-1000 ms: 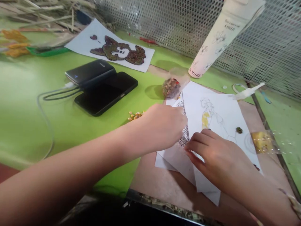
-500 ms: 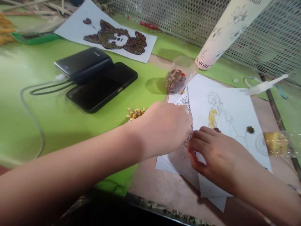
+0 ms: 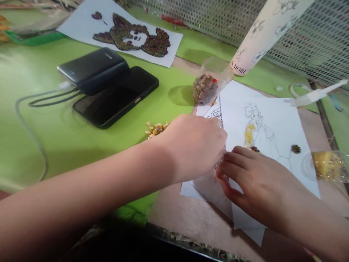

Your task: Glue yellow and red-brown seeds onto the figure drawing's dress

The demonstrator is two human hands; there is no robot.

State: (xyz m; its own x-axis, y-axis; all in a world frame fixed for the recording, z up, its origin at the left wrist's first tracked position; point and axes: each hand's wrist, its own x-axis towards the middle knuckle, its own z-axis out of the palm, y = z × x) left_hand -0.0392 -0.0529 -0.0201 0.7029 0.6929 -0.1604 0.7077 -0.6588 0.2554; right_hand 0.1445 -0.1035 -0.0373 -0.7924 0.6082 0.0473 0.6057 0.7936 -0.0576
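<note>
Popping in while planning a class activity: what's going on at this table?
A person is working with both bare hands on some paper sheets. The left hand rests over a patterned drawing at the sheets' edge, and the right hand is curled close beside it. The top sheet shows a line-drawn figure with yellow grains filling part of it. Nearby lie loose corn kernels, a clear bag of seeds, a phone and a seed-covered picture.

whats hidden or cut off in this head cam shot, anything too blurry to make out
Head view:
- Line drawing sheet: mostly hidden by the left hand and right hand.
- Anything the hands hold: hidden by them.
- Floral tube: cut off by the top edge, so its print can't be fully read.
- Green tray: cut off by the left edge, contents blurred.
</note>
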